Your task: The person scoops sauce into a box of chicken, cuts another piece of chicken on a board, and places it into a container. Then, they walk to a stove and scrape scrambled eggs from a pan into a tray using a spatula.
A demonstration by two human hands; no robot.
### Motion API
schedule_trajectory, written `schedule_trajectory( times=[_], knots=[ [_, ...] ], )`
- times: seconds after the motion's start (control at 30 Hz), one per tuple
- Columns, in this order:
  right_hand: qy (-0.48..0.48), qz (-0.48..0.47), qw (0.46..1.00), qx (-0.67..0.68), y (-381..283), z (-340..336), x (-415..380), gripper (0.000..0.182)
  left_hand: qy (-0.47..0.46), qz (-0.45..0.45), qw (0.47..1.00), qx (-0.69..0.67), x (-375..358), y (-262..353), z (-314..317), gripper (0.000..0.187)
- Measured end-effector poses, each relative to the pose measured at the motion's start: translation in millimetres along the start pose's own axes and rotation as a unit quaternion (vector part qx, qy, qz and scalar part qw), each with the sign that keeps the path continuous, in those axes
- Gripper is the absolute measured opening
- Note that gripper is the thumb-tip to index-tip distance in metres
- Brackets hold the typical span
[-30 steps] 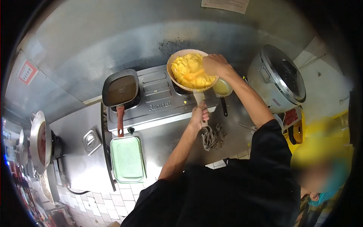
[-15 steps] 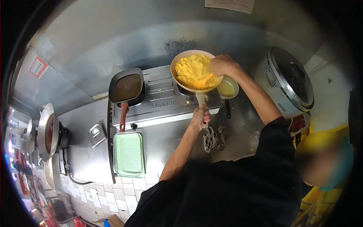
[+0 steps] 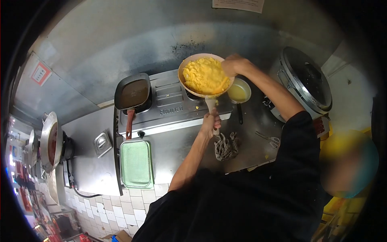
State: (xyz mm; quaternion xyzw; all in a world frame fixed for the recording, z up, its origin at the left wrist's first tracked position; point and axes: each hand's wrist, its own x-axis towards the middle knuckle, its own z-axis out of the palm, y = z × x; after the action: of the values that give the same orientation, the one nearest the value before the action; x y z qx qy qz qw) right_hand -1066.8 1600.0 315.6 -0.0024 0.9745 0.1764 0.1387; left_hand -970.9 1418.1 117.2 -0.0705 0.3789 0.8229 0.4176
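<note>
A light-coloured frying pan full of yellow scrambled eggs is over the right burner of the steel gas stove. My left hand is closed around the pan's pale handle. At the pan's right rim, my right hand is closed and smeared by motion. It grips an orange spatula, whose blade lies among the eggs and blurs into them. Just right of the pan stands a small saucepan with yellow liquid inside.
A square pan of dark liquid sits on the left burner. A green-lined tray, a crumpled cloth and scissors lie nearer me. To the right are a large lidded cooker and another person.
My right hand has moved slightly up and left with the spatula, and the eggs have shifted in the pan. My left hand stays on the handle. The view has shifted a little.
</note>
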Motion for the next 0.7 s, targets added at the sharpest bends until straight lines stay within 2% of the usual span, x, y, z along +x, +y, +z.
schedule_trajectory(
  times=[0.03, 0.07, 0.13, 0.17, 0.23, 0.37, 0.43, 0.6, 0.67, 0.7],
  knots=[
    [-0.046, -0.006, 0.998, -0.045, -1, 6, 2, 0.017, 0.001, 0.003, 1.0, -0.004, 0, -1, 1, 0.024],
    [-0.045, -0.001, 0.998, -0.042, 4, 19, 10, 0.017, -0.002, 0.001, 1.0, 0.0, 0, -1, 2, 0.024],
    [-0.026, 0.08, 0.996, -0.033, 26, 59, 40, 0.016, 0.019, 0.0, 1.0, -0.005, -3, -8, -1, 0.023],
    [-0.023, 0.081, 0.996, -0.035, 35, 68, 51, 0.016, 0.017, 0.003, 1.0, -0.005, -5, -8, 0, 0.023],
    [0.09, 0.06, 0.994, -0.021, 50, 82, 66, 0.021, 0.016, -0.003, 1.0, -0.004, -10, -11, 4, 0.024],
    [0.129, 0.054, 0.99, -0.009, 63, 99, 70, 0.015, -0.002, -0.01, 1.0, -0.024, -5, -10, 3, 0.024],
    [0.246, -0.013, 0.969, 0.032, 57, 100, 48, 0.02, 0.007, 0.0, 1.0, -0.001, -4, -8, 1, 0.023],
    [0.248, -0.092, 0.965, -0.003, 45, 75, -5, 0.024, 0.013, 0.006, 1.0, -0.003, -1, 1, -2, 0.023],
    [0.309, -0.147, 0.939, 0.032, 46, 63, -21, 0.019, 0.012, 0.007, 1.0, -0.003, -3, 4, -7, 0.024],
    [0.31, -0.153, 0.938, 0.03, 49, 53, -27, 0.019, 0.013, 0.006, 1.0, 0.008, -6, 6, -6, 0.023]
  ],
)
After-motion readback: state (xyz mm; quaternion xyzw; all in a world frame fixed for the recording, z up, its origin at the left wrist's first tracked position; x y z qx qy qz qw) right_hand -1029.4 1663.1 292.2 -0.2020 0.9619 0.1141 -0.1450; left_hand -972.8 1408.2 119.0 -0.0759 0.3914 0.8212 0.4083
